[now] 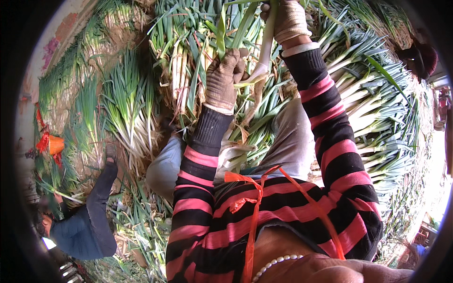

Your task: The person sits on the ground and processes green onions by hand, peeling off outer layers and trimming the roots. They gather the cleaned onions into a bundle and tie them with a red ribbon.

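My right hand (288, 21), in a brown-stained work glove, grips a large green onion (266, 47) near the top of the view. Its pale stalk hangs down toward my lap. My left hand (223, 78), gloved too, is closed in a fist around a loose green onion leaf (221, 35) that sticks up above the fingers. A yellowish peeled strip (253, 81) runs from that fist to the lower end of the stalk. Below the hands, between my knees, lie green onions and pale peelings (235, 152).
Green onion bundles (180, 63) stand before me. A large pile (375, 116) lies to the right, with more green onions (131, 102) to the left. Another person (85, 230) bends at lower left near an orange container (56, 144). Orange ribbon ties (256, 205) hang at my chest.
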### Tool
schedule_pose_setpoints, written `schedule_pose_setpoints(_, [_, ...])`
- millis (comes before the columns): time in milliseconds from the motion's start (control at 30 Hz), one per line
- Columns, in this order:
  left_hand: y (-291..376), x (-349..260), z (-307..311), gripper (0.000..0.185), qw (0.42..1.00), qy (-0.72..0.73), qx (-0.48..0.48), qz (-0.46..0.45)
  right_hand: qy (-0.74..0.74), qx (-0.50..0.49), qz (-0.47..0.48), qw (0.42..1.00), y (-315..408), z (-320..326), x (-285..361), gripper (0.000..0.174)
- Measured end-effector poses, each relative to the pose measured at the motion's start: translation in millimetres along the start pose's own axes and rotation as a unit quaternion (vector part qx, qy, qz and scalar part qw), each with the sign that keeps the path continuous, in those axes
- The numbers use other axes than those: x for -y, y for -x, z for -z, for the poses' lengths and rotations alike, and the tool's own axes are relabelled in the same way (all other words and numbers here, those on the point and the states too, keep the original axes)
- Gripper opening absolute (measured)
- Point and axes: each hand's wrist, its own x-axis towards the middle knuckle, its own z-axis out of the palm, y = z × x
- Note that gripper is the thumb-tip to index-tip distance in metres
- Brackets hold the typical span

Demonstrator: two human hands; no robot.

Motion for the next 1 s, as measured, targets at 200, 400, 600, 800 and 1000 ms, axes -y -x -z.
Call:
schedule_pose_setpoints(200, [6,14,28,0.018,0.948,-0.253,-0.034,-0.189,0.017,-0.063,0.252,0.965,-36,-30,54,0.024])
schedule_pose_setpoints(400, [49,3,28,0.02,0.854,-0.459,-0.046,-0.241,0.007,-0.047,0.204,0.978,-41,-47,106,0.027])
schedule_pose_setpoints(600, [77,12,57,0.01,0.845,-0.473,-0.024,-0.25,0.001,-0.013,0.251,0.968,-51,-60,141,0.028])
schedule_pose_setpoints(800, [102,82,158,0.02,0.663,-0.697,-0.021,-0.273,0.065,-0.022,0.323,0.944,-53,-55,232,0.029])
schedule_pose_setpoints(1000, [188,88,241,0.057,0.649,-0.751,0.124,-0.015,0.015,-0.108,0.378,0.92,-43,-74,254,0.024])
